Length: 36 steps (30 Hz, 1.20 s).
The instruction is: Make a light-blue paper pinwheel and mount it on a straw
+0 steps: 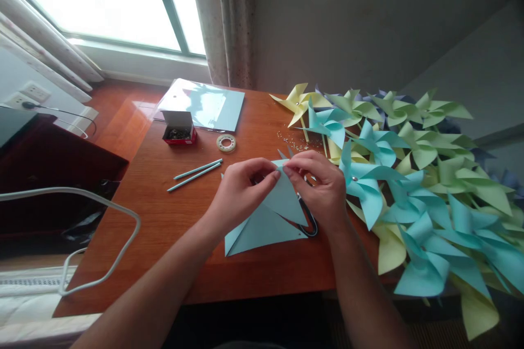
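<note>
A light blue paper sheet (262, 223), cut and folded into triangular flaps, lies on the wooden table (172, 212) in front of me. My left hand (241, 191) and my right hand (319, 185) both pinch its upper flaps together near the centre, fingertips almost touching. Black-handled scissors (309, 218) lie partly hidden under the paper and my right hand.
A big pile of blue, green and yellow paper pinwheels (413, 185) fills the table's right side. Two pale blue sticks (196, 173), a tape roll (226, 143), a small red box of pins (179, 130), scattered small pins (297, 142) and stacked blue paper (202, 104) lie further back. A white cable (102, 229) loops at the left.
</note>
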Each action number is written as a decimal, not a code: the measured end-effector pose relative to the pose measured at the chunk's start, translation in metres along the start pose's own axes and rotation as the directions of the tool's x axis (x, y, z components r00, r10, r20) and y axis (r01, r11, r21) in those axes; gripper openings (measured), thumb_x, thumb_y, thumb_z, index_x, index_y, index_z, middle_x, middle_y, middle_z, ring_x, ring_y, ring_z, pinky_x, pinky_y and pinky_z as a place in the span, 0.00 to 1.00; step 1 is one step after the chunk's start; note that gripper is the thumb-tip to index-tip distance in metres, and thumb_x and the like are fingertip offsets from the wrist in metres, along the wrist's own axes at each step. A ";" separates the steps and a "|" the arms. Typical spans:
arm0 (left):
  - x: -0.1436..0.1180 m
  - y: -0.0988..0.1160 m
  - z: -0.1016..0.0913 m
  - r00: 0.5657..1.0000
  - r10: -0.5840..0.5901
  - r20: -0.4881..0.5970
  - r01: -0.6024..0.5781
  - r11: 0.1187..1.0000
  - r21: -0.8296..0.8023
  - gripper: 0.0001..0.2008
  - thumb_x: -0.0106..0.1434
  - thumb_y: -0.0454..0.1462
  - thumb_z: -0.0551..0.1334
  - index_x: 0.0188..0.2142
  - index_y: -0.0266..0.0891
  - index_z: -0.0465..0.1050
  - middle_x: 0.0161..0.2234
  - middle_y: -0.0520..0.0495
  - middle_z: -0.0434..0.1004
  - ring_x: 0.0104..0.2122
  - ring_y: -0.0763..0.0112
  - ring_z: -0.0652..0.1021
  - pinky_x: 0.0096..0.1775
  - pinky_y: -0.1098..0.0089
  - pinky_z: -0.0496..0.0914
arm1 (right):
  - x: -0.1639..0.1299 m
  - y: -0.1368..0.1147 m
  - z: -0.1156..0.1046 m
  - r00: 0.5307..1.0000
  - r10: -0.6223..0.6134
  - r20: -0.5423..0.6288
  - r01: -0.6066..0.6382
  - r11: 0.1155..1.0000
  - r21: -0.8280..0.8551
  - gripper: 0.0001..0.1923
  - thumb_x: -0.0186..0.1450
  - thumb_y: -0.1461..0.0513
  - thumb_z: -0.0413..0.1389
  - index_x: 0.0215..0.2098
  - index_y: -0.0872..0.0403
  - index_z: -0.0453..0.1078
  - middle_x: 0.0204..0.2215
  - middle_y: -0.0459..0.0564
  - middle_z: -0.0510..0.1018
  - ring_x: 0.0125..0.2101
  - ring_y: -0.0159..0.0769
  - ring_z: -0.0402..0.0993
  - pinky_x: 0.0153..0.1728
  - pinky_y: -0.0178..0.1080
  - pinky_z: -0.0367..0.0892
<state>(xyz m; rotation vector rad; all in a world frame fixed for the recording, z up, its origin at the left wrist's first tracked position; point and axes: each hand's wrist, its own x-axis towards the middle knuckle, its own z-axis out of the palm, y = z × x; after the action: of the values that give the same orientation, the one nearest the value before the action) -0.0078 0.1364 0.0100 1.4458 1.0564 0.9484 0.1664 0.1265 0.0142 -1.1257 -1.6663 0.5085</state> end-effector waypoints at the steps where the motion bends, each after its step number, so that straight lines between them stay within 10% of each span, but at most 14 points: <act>1: 0.000 0.000 0.000 1.000 -0.012 0.005 0.012 0.999 -0.046 0.08 0.64 0.39 0.65 0.35 0.36 0.79 0.29 0.48 0.77 0.29 0.71 0.72 0.30 0.73 0.65 | -0.001 0.001 0.000 0.998 -0.055 -0.012 0.055 0.998 -0.022 0.05 0.66 0.66 0.62 0.37 0.50 0.79 0.34 0.48 0.78 0.32 0.34 0.75 0.30 0.37 0.72; 9: 0.003 0.006 0.001 0.993 -0.121 0.014 0.121 0.957 -0.265 0.08 0.60 0.38 0.69 0.34 0.34 0.78 0.29 0.49 0.77 0.28 0.74 0.71 0.28 0.75 0.64 | -0.004 0.009 -0.001 0.959 -0.282 0.041 0.285 0.942 -0.175 0.11 0.67 0.69 0.61 0.43 0.49 0.79 0.36 0.51 0.80 0.38 0.40 0.77 0.39 0.43 0.74; 23: 0.002 0.011 0.000 0.993 -0.122 -0.012 0.113 0.952 -0.283 0.10 0.60 0.41 0.70 0.32 0.35 0.78 0.22 0.54 0.71 0.24 0.77 0.67 0.25 0.76 0.60 | -0.004 0.003 -0.004 0.966 -0.247 0.075 0.255 0.958 -0.133 0.10 0.66 0.69 0.61 0.42 0.49 0.79 0.37 0.51 0.81 0.40 0.41 0.77 0.41 0.45 0.75; 36: 0.000 0.011 0.003 0.997 -0.051 -0.062 0.038 0.980 -0.196 0.06 0.60 0.37 0.70 0.33 0.35 0.78 0.26 0.52 0.74 0.28 0.75 0.70 0.29 0.75 0.65 | -0.003 -0.004 0.000 0.963 0.250 0.096 -0.260 0.959 0.111 0.03 0.66 0.61 0.62 0.34 0.52 0.75 0.31 0.45 0.79 0.30 0.34 0.75 0.30 0.36 0.70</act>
<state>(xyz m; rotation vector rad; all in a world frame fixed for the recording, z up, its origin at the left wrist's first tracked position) -0.0042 0.1349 0.0209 1.2323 1.0111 1.0438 0.1644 0.1217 0.0154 -1.2500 -1.5428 0.8208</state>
